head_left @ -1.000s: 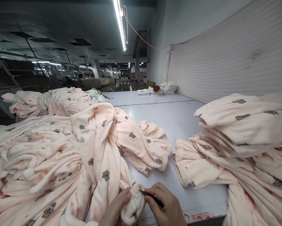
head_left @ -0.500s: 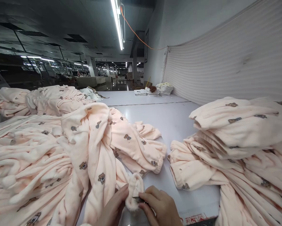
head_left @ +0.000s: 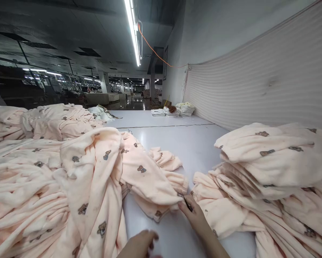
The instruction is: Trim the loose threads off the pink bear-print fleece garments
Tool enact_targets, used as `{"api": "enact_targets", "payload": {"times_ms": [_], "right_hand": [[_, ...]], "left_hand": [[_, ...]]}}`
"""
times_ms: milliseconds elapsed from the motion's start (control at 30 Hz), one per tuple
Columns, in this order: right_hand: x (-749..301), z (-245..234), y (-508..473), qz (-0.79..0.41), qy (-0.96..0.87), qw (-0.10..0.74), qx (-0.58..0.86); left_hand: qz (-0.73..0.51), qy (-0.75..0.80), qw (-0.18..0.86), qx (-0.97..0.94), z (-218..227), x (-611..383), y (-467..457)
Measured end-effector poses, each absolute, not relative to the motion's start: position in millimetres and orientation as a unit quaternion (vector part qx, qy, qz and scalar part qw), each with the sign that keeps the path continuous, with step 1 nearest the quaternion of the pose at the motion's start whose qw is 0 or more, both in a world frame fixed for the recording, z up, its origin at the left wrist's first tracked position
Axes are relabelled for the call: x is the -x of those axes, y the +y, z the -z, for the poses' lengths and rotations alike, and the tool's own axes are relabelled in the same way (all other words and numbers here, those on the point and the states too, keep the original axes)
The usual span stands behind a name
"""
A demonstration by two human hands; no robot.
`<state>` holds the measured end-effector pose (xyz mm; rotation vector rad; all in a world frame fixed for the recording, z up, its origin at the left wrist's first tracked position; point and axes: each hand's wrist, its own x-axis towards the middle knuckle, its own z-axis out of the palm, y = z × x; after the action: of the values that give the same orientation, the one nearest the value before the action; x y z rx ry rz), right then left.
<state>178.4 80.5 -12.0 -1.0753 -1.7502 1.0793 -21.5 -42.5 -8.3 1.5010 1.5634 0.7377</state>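
Note:
My right hand (head_left: 191,214) is closed round small dark thread snips (head_left: 187,203), partly hidden by the fingers. Its fingertips also pinch the cuff end of a pale pink fleece garment leg (head_left: 152,186) printed with little brown bears. That leg hangs out from a heaped pile of the same fleece (head_left: 29,200) on the left. Low in the middle, my left hand (head_left: 142,245) hovers over the bare table, fingers loosely curled and apart, holding nothing; it is slightly blurred.
A tall folded stack of pink fleece garments (head_left: 270,157) stands on the right of the pale table (head_left: 201,143). Stacked white pieces (head_left: 173,110) lie at its far end. A pale striped sheet (head_left: 257,79) hangs along the right wall.
The small cuff that both hands held is let go. My right hand has moved up and right to another leg's cuff, pulling at it. My left hand has dropped lower, off the fabric.

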Motion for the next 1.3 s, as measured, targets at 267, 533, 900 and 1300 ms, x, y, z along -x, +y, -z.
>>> {"api": "enact_targets", "payload": {"times_ms": [267, 533, 900, 1300], "right_hand": [[-176, 2, 52, -0.622, -0.507, 0.42, 0.425], [-186, -2, 27, -0.295, -0.71, 0.471, 0.433], [-168, -11, 32, -0.098, -0.757, 0.496, 0.414], [-183, -30, 26, -0.05, -0.868, 0.361, 0.338]], "left_hand": [[-0.485, 0.611, 0.241, -0.577, -2, -30, -12], [-0.571, 0.558, 0.132, -0.588, 8, -30, -24], [-0.532, 0.504, 0.466, -0.496, -23, -16, -21], [-0.588, 0.323, 0.723, -0.162, -26, -5, -17]]}}
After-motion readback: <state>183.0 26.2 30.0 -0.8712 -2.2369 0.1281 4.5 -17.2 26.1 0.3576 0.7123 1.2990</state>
